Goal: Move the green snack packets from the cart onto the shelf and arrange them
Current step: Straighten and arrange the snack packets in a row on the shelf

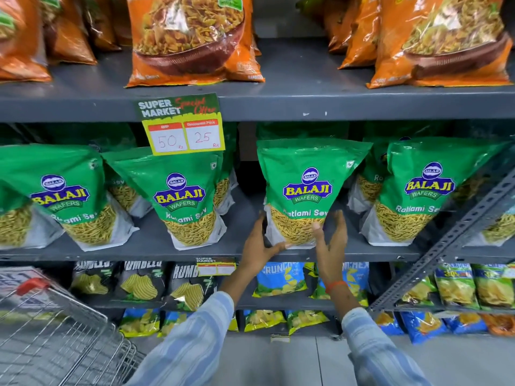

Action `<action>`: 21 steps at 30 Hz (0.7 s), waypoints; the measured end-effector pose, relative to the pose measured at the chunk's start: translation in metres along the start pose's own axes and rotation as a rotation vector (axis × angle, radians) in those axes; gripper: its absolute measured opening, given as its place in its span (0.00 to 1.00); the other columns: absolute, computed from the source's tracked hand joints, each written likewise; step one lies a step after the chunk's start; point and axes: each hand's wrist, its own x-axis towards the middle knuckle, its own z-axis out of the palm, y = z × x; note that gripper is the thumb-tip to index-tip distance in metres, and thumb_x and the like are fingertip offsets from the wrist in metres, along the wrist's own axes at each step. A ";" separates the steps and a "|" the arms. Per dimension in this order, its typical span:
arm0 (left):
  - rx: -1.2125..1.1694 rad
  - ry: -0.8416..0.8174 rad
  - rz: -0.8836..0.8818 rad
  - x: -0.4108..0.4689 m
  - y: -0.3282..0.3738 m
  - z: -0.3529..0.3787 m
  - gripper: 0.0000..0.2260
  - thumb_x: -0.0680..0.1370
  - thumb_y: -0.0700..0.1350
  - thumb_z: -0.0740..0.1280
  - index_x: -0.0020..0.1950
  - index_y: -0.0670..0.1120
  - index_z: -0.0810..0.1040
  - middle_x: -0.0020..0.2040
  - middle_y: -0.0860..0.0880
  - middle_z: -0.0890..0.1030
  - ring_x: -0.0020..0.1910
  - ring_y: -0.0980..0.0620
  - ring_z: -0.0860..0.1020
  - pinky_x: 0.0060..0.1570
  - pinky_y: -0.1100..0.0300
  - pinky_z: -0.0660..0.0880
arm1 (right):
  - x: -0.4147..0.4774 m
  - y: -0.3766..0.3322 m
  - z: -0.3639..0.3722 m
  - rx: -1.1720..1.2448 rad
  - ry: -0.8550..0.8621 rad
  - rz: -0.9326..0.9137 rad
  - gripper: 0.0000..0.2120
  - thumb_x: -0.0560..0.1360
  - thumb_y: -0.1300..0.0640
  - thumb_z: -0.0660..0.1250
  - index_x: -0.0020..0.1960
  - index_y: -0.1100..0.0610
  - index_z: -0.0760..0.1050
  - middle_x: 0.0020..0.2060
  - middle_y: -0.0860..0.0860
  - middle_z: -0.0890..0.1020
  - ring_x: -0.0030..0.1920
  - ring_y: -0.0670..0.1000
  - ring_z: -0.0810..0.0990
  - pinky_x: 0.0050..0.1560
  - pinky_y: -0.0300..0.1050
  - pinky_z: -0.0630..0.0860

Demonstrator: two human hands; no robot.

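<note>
A green packet (pixel 306 190) at the shelf (pixel 139 256) lip is steadied by the open left hand (pixel 262 243) and right hand (pixel 331 238), seemingly loosely, so toppling forward is risked

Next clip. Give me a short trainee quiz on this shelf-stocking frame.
1. True or false: the green packet between the left hand and the right hand lies flat on the shelf.
2. Which discounted price is written on the price tag? A) 50 B) 25 C) 10
3. Fill in: the cart is at the lower ____ of the view.

Key: 1 false, it stands upright; 2 B; 3 left.
</note>
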 end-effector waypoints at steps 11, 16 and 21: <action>0.362 0.682 0.219 -0.048 -0.053 -0.134 0.49 0.67 0.69 0.62 0.75 0.43 0.44 0.78 0.43 0.48 0.77 0.51 0.47 0.77 0.49 0.47 | -0.074 -0.032 0.145 -0.095 0.115 -0.308 0.26 0.77 0.41 0.51 0.68 0.55 0.63 0.65 0.39 0.64 0.69 0.37 0.59 0.71 0.42 0.59; -0.005 0.307 0.000 -0.027 -0.094 -0.182 0.53 0.62 0.68 0.70 0.75 0.53 0.41 0.78 0.52 0.49 0.76 0.54 0.52 0.72 0.44 0.61 | -0.071 -0.014 0.207 -0.107 0.014 -0.205 0.25 0.76 0.39 0.51 0.70 0.48 0.59 0.67 0.42 0.65 0.71 0.52 0.63 0.71 0.56 0.62; 0.046 0.079 -0.032 -0.015 -0.110 -0.200 0.43 0.66 0.53 0.75 0.74 0.51 0.55 0.72 0.49 0.69 0.69 0.47 0.69 0.56 0.63 0.69 | -0.068 -0.003 0.232 -0.037 0.006 0.018 0.18 0.78 0.45 0.51 0.62 0.54 0.69 0.59 0.55 0.77 0.60 0.54 0.74 0.60 0.54 0.72</action>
